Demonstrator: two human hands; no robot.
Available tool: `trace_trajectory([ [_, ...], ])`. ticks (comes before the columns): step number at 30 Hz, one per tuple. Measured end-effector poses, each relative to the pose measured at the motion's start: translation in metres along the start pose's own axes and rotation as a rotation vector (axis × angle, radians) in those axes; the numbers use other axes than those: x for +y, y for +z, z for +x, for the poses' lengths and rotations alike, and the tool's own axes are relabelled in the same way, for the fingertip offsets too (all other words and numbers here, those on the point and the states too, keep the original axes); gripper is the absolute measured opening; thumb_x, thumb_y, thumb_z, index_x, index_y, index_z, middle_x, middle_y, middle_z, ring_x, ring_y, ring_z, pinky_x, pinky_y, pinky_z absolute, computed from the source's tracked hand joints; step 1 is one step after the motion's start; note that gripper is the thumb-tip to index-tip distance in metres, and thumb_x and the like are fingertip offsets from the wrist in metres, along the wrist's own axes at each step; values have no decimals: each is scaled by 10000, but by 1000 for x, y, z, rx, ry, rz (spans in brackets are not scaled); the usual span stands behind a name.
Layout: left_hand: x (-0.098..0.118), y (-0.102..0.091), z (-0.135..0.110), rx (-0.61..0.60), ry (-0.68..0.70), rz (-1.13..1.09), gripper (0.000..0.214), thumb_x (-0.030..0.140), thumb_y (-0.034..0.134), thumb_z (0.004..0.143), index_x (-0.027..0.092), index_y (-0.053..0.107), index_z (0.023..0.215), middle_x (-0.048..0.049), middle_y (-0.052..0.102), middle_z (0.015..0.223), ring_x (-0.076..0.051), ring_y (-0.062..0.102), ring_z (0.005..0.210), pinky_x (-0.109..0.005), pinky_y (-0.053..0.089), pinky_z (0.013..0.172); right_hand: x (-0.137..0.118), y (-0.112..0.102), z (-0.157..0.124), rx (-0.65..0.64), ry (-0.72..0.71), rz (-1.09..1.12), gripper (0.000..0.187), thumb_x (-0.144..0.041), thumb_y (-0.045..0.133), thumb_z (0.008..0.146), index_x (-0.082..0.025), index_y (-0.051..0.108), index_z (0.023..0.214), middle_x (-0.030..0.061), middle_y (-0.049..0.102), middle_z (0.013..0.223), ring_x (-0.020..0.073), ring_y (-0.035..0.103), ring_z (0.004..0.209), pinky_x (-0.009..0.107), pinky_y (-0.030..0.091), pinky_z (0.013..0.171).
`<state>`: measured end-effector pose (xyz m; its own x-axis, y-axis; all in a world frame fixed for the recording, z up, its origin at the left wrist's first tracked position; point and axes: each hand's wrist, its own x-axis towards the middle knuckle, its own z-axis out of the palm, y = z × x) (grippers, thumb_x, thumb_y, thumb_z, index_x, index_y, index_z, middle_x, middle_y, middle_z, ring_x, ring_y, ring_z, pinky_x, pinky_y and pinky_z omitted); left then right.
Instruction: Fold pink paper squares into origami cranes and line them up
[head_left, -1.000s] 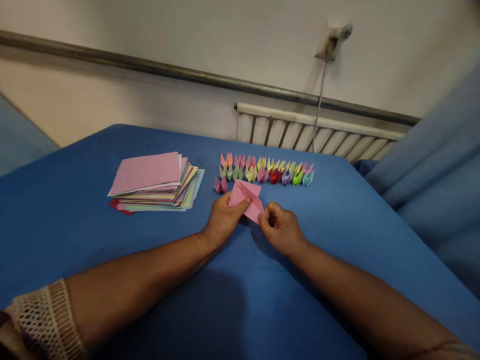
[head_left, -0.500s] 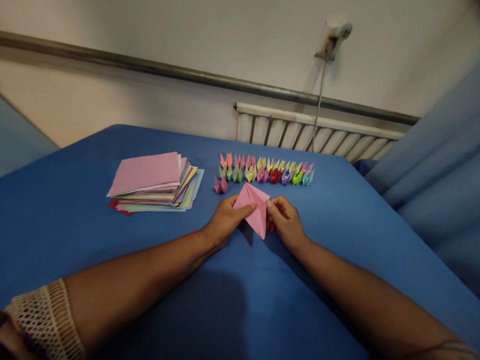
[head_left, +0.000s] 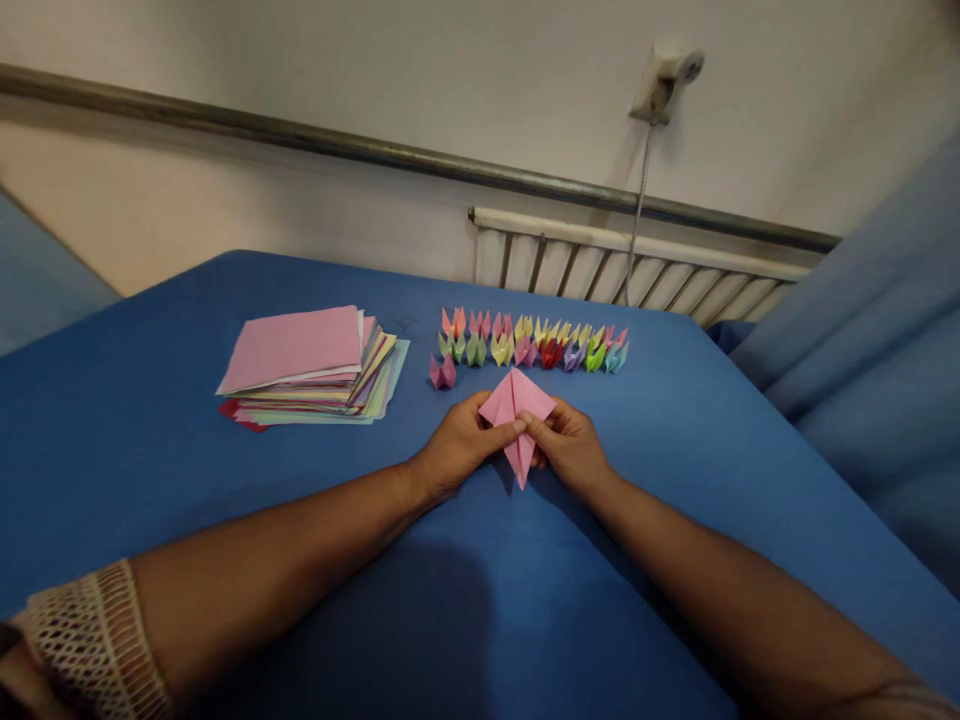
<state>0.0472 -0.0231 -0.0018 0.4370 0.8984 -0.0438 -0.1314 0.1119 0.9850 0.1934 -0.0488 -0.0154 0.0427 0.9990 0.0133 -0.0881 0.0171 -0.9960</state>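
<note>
A pink sheet of origami paper [head_left: 514,393], folded into a kite shape with its long point toward me, is held between both hands above the blue table. My left hand [head_left: 461,440] grips its left side, thumb pressed on the front near the centre crease. On the right side, my right hand [head_left: 574,445] pinches the paper, and its thumb tip lies beside the left thumb at the crease. Most of the fingers are hidden behind the paper. Just beyond the hands stands a small dark pink folded paper figure [head_left: 442,371].
Two rows of several small coloured paper figures [head_left: 551,352] stand behind the hands. To the left lies a stack of coloured paper sheets [head_left: 296,350] on the blue-covered table [head_left: 135,440]. Past its far edge are a radiator [head_left: 559,255] and a metal rail [head_left: 360,148]; a blue curtain [head_left: 885,330] hangs right.
The right thumb has moved left onto the paper's middle, folding the right flap in to the centre crease. The paper is now a narrower, more symmetrical kite, turned more upright.
</note>
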Motion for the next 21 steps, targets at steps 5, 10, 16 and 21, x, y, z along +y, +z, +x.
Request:
trace_trajectory([
  [5,-2,-1,3,20,32,86,389,337,771,655,144,581,933,-20,657,772,-166,633,695,-296,500,661,2,-5,1,-70,13,-32,382,-551,651,724,-180,572,759,-44,548,488,97,474,382,224,372,381],
  [10,-2,-4,2,-35,18,132,342,258,757,653,153,579,925,-15,656,795,-156,627,710,-280,488,662,-1,-11,3,-39,-69,-55,329,-510,641,749,-188,573,754,-42,557,609,89,478,494,228,411,498],
  [16,-2,-3,0,-49,7,152,284,213,734,645,163,555,859,17,634,737,-135,614,667,-250,469,618,-3,-11,6,51,-134,-63,282,-446,664,729,-181,576,689,-46,518,609,92,445,558,226,381,558],
  [21,4,-2,2,125,37,55,342,233,752,632,154,558,903,-17,681,826,-134,638,706,-264,484,683,-2,-13,7,71,-129,5,274,-426,650,741,-189,531,670,-61,481,569,89,414,514,221,347,516],
])
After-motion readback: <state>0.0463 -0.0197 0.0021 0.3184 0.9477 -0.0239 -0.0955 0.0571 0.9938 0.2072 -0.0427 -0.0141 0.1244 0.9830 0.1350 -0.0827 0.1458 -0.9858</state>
